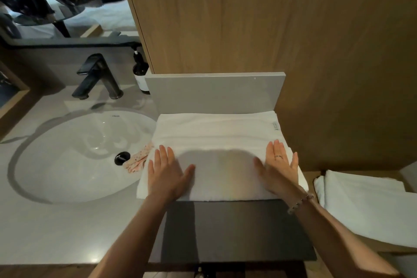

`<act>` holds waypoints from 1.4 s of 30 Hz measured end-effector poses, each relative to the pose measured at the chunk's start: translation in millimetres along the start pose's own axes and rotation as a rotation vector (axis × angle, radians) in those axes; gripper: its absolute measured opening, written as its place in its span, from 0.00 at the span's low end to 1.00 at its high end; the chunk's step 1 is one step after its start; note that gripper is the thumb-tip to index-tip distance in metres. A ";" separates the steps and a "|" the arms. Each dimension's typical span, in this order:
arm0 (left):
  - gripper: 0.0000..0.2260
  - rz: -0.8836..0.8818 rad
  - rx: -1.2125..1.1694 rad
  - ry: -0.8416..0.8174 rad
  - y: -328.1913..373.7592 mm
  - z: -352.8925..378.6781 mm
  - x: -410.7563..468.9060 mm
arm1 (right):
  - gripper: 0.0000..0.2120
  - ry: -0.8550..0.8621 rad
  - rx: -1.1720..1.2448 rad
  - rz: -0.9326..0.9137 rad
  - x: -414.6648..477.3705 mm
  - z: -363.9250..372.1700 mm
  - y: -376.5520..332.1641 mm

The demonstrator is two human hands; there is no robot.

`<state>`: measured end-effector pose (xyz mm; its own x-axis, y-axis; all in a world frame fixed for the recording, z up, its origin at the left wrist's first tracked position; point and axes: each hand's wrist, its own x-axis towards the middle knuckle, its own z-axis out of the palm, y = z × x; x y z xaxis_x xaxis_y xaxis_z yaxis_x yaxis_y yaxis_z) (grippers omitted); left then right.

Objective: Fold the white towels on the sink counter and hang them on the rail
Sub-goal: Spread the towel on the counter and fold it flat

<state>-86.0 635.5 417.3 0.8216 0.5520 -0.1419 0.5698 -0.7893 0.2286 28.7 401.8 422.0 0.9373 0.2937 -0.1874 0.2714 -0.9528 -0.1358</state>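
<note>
**Both palms flat on the folded towel**

A folded white terry towel (216, 140) lies on the pale grey stone sink counter (56, 228), just right of the white oval basin (74, 153). Its far edge sits against the low grey stone upstand (214, 95), and its near edge meets a dark rectangular board (237, 228).

The left hand (165, 171) presses palm down on the towel's left part, fingers straight and thumb spread, holding nothing. The right hand (278, 169) lies the same way on the right part, flat and gripping nothing; it wears a thin ring (278, 156), with a beaded bracelet (300, 202) on the wrist.

A pink patterned cloth (137, 160) lies in the basin between the black drain plug (121, 157) and the towel's left edge. A second white towel (365, 205) rests lower right, apart from the first. A black angular faucet (97, 77) and a dark pump bottle (141, 72) stand behind the basin.
</note>
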 end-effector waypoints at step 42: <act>0.13 -0.425 -0.826 0.276 -7.3 -73.6 116.1 | 0.09 0.273 0.868 0.428 101.7 -76.3 -3.6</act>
<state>4.1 725.2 470.1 0.4572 0.8746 -0.1616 0.5422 -0.1300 0.8301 139.8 429.2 477.7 0.9662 -0.1917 -0.1723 -0.2516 -0.5568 -0.7916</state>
